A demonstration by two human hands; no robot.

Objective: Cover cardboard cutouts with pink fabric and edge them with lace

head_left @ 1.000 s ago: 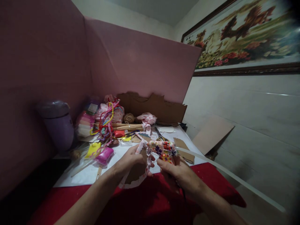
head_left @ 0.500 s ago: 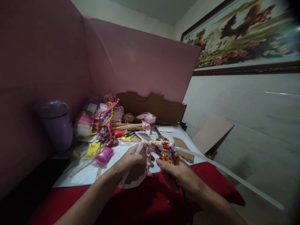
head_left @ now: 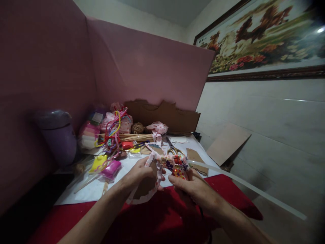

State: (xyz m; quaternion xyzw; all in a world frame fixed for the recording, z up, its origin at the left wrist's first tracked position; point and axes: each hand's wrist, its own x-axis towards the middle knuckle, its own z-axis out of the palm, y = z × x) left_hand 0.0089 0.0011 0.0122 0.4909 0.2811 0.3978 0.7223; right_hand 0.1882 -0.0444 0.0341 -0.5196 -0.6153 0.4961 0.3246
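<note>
My right hand (head_left: 191, 188) grips a floral-patterned glue gun (head_left: 175, 164) with a small red light and a long clear glue stick (head_left: 243, 185) running out to the right. Its nozzle points left at a brown cardboard piece (head_left: 146, 186) edged with pink-and-white lace ribbon (head_left: 142, 200). My left hand (head_left: 138, 173) holds that cardboard and ribbon, fingers closed round its top. Both hands meet above the red cloth (head_left: 162, 217) at the table's near edge.
On the white sheet (head_left: 93, 189) lie scissors (head_left: 172, 147), bamboo sticks (head_left: 134, 137), a twine ball (head_left: 138, 127), coloured pipe cleaners (head_left: 114, 130), clay packs (head_left: 110, 169) and cardboard scraps (head_left: 195, 156). A purple jar (head_left: 59, 137) stands left. Pink boards (head_left: 142, 71) wall the back and left.
The view has drifted slightly, so everything sits a little further left and lower. Both hands keep the same hold on the glue gun and the ribboned cardboard.
</note>
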